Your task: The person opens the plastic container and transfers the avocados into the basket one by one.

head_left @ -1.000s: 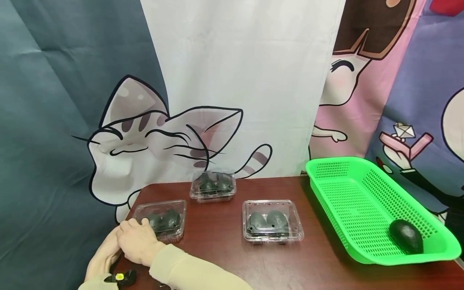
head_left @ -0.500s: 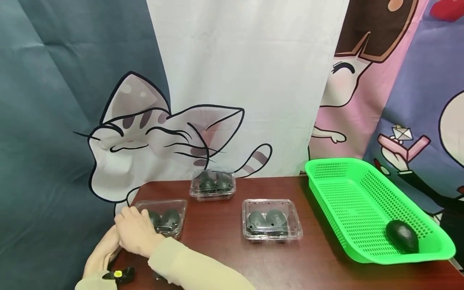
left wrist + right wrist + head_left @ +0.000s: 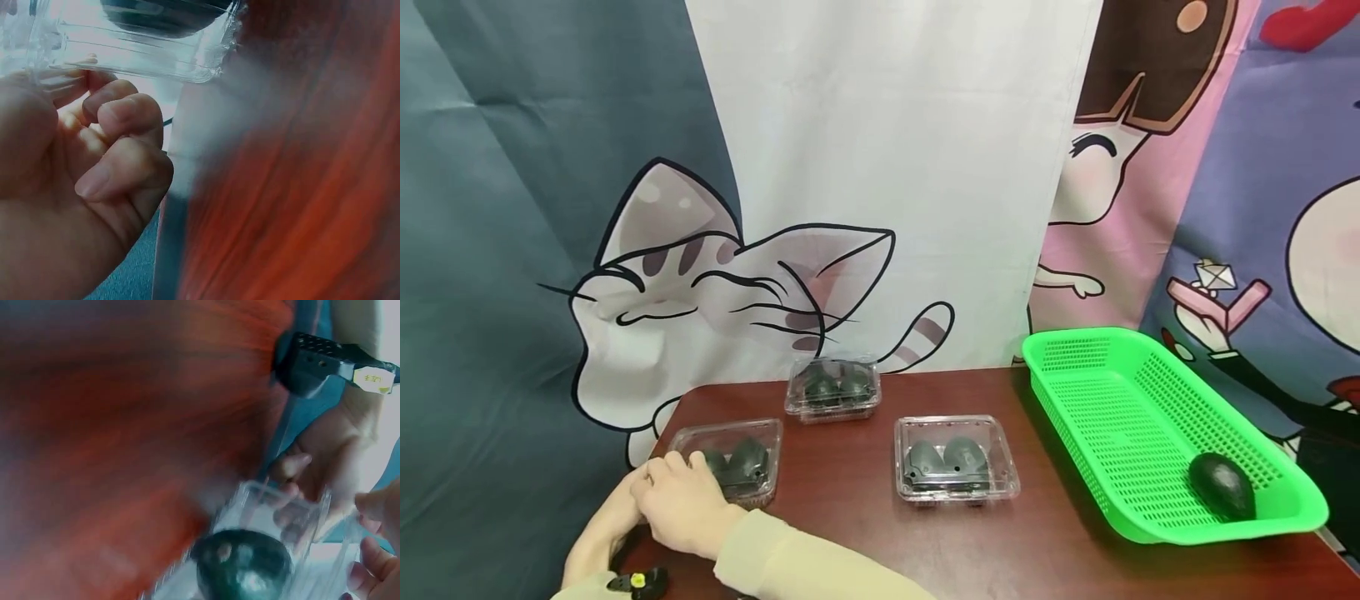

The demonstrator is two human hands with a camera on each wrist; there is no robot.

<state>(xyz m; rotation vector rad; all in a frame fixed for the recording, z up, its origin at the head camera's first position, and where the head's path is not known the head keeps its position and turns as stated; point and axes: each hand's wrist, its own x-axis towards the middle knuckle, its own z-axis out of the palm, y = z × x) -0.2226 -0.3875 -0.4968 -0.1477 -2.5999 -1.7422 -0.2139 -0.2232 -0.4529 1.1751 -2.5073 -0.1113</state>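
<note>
At the table's left end stands a clear plastic clamshell box (image 3: 766,437) with dark green avocados (image 3: 748,460) inside. Both hands meet at its near left corner. My left hand (image 3: 606,517) is partly behind the right one; in the left wrist view its fingers (image 3: 134,165) are curled, and thumb and forefinger pinch the box's rim (image 3: 144,62). My right hand (image 3: 685,504) lies over that corner, and in the right wrist view its fingertips (image 3: 372,559) pinch the clear plastic edge. Whether the lid is fastened cannot be made out.
Two more clear boxes with avocados stand on the brown table (image 3: 842,517): one at the back (image 3: 833,408), one at the middle (image 3: 957,492). A green basket (image 3: 1075,433) on the right holds one dark avocado (image 3: 1222,486). A printed curtain (image 3: 880,125) hangs behind.
The right hand rose slightly at the box corner, then came down again. The whole head view has shifted a little. Boxes and basket stay where they were.
</note>
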